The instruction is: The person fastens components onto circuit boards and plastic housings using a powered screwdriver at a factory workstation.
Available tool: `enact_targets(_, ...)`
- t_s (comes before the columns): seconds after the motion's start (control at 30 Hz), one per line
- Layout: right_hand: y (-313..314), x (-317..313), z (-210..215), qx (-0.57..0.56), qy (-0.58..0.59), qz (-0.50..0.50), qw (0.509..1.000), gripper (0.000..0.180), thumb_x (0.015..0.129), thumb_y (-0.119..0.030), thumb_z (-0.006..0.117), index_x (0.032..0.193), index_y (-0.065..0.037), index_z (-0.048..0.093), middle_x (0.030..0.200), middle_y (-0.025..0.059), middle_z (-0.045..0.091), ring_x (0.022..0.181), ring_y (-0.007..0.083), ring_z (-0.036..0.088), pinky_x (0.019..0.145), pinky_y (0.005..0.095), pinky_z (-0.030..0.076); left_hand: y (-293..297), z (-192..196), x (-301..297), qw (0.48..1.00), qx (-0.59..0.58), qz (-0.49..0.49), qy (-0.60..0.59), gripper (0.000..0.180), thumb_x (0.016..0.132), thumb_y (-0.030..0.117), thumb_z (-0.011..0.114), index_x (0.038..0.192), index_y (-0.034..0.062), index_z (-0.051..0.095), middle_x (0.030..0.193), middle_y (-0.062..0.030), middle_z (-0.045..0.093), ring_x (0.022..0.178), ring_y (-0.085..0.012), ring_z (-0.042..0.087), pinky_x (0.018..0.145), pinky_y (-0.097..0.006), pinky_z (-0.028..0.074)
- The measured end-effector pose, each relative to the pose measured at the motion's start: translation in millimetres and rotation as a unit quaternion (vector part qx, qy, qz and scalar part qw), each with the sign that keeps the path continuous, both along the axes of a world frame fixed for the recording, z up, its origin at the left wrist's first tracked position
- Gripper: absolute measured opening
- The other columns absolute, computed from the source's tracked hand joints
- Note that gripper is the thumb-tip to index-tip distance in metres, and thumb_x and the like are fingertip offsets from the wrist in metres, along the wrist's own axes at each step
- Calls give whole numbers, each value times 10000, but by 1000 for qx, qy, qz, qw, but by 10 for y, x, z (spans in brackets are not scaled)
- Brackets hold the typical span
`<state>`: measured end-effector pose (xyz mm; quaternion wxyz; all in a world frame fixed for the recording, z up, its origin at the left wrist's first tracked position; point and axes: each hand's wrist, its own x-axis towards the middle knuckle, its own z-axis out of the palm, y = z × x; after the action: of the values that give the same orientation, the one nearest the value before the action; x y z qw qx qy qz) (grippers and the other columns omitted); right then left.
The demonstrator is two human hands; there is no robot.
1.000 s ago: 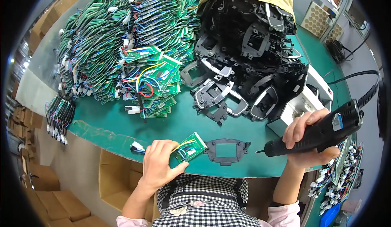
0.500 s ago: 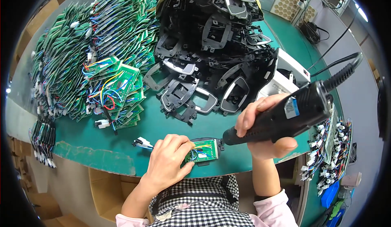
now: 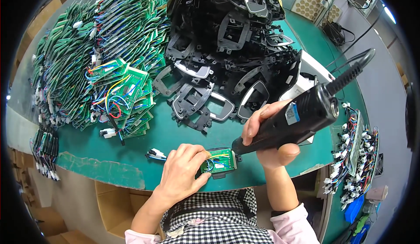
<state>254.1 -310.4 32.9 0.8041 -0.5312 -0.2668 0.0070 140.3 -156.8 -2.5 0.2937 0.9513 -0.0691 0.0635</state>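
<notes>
A large heap of green circuit boards with coloured wires (image 3: 100,56) covers the far left of the green table (image 3: 175,134), and a tall pile of black plastic frames (image 3: 232,47) rises just to its right. At the right edge lie bundles of small wired connectors (image 3: 356,156), while a cardboard honeycomb tray (image 3: 310,1) stands far right.

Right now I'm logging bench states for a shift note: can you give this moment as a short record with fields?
left hand: presses a small green circuit board flat on the green table
right hand: holds a black electric screwdriver, tip at the board's right edge
behind: heap of black plastic frames
left side: pile of wired green boards
</notes>
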Motion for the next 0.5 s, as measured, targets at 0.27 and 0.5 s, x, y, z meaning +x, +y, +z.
enact_targets(0.27, 58, -34, 17, 2, 62, 131, 989, 770, 607, -701, 622, 871, -8, 414, 573, 64, 495, 469, 140, 515, 427, 237, 445, -71, -71, -66, 992, -104, 68, -3, 351, 587, 96, 720, 906, 25, 593, 967, -100, 548, 903, -280, 509, 762, -360, 437)
enact_targets(0.5, -120, 91, -43, -62, 72, 111, 989, 811, 492, -634, 753, 930, -9, 478, 684, 96, 562, 542, 140, 545, 459, 228, 450, -202, -99, -83, 994, -93, 58, -32, 358, 569, 61, 726, 897, 25, 587, 910, -104, 518, 858, -285, 504, 725, -368, 442)
